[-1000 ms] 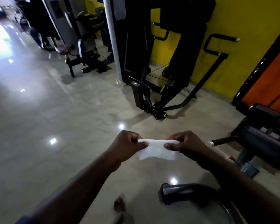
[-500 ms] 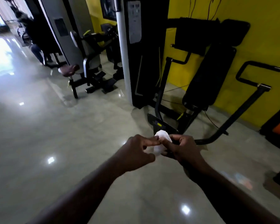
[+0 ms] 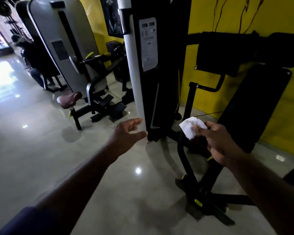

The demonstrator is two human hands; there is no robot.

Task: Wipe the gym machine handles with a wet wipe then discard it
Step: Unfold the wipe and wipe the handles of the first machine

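My right hand (image 3: 217,141) pinches a folded white wet wipe (image 3: 191,126) between thumb and fingers, held in front of a black gym machine (image 3: 161,68). A black curved handle bar (image 3: 209,86) of that machine juts out above the wipe, apart from it. My left hand (image 3: 127,133) hovers to the left with relaxed fingers and holds nothing, close to the machine's white upright post (image 3: 134,73).
A black padded backrest (image 3: 251,106) leans against the yellow wall at right. A grey machine with a brown seat (image 3: 69,100) stands at back left. A person (image 3: 36,60) sits further back. Glossy tiled floor (image 3: 41,158) spreads left and below.
My left hand has let go of the wipe and moved left; the right hand alone keeps it. The view has come closer to the black machine.
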